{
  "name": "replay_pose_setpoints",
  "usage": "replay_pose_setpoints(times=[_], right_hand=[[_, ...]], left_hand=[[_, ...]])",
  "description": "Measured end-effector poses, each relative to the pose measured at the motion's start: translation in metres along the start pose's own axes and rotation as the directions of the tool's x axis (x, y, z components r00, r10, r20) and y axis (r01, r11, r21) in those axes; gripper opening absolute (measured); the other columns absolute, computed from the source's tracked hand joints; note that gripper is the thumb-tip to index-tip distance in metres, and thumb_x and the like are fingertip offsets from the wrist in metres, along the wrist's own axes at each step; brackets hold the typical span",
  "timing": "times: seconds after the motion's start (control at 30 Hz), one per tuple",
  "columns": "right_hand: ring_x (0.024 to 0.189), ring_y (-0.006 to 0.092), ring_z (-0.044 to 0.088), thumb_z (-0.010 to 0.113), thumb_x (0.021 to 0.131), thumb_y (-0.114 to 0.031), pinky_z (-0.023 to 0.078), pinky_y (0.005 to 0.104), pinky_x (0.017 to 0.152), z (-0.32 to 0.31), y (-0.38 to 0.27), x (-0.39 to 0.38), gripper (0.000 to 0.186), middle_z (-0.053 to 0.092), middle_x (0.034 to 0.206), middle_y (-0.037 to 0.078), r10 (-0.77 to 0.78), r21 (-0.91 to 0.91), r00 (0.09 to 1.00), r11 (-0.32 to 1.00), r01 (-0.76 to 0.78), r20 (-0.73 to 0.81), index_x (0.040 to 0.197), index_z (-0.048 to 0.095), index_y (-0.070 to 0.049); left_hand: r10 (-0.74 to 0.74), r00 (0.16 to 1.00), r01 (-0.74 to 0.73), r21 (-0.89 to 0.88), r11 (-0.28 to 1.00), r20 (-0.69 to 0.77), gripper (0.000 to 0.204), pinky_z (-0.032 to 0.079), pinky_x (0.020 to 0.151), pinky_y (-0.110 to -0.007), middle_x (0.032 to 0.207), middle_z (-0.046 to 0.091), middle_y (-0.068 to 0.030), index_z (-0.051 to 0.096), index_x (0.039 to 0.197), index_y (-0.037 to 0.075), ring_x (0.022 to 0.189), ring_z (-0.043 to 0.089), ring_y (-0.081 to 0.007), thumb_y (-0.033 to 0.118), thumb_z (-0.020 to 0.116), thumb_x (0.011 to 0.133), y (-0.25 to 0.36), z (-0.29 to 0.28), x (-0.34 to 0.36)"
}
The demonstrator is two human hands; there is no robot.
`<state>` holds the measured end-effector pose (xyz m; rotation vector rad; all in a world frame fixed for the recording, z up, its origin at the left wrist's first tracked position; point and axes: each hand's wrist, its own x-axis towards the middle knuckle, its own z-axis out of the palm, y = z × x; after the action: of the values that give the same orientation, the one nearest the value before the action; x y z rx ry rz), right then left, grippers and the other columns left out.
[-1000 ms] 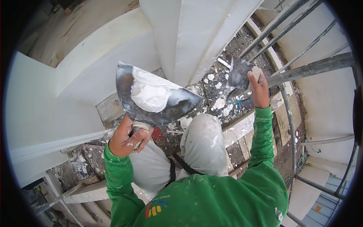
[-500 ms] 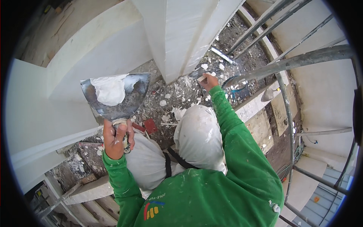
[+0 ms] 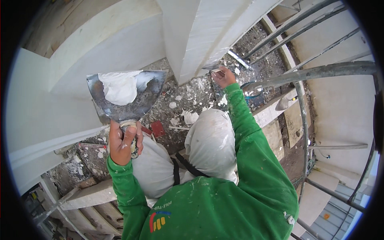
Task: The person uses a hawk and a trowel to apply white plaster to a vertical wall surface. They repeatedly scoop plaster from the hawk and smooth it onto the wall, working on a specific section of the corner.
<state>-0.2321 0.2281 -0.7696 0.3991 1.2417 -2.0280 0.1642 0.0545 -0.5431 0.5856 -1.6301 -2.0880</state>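
White plaster (image 3: 119, 87) is sitting heaped on the broad steel hawk blade (image 3: 127, 95), whose handle the left hand (image 3: 123, 142) is gripping, fingers clamped shut, blade fanning up and away. The right hand (image 3: 224, 77) is reaching well off to the right, fingers closed on a small putty knife (image 3: 212, 67) touching the white column's corner (image 3: 192, 52).
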Motion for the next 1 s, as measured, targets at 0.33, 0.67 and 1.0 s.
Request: replay_pose_setpoints(times=[0.33,0.67,1.0], right_hand=[[0.091,0.0250,0.057,0.055,0.088,-0.010,0.049,0.0513,0.091,0.054,-0.070,-0.079,0.013,0.057,0.093,0.009,-0.153,0.018,0.980,0.988,0.152,0.129,0.099,0.054,-0.002],[0.084,0.0248,0.060,0.051,0.088,-0.002,0.052,0.0547,0.089,0.061,-0.073,-0.142,0.008,0.058,0.088,0.013,-0.360,-0.013,0.925,0.931,0.364,0.125,0.091,0.053,0.005],[0.087,0.0288,0.058,0.052,0.085,-0.001,0.052,0.0540,0.087,-0.034,0.034,-0.008,0.010,0.054,0.089,0.014,-0.121,0.028,0.993,0.992,0.121,-0.008,0.093,0.051,0.005]], left_hand=[[0.008,0.996,-0.003,-0.050,0.999,0.094,0.031,0.040,0.033,-0.022,0.078,0.047,-0.0096,0.035,0.122,0.002,0.049,0.046,-0.0119,0.016,0.046,0.096,-0.006,-0.001,0.014],[-0.028,0.998,0.031,-0.059,0.998,0.052,0.033,0.040,0.038,-0.023,0.078,0.052,-0.0086,0.038,0.118,0.002,0.049,0.047,-0.0106,0.022,0.051,0.095,0.002,0.006,0.012],[0.007,1.000,-0.006,-0.035,0.999,0.022,0.036,0.040,0.038,-0.022,0.079,0.053,-0.0095,0.037,0.123,0.002,0.048,0.047,-0.0105,0.020,0.050,0.095,0.003,-0.002,0.006]])
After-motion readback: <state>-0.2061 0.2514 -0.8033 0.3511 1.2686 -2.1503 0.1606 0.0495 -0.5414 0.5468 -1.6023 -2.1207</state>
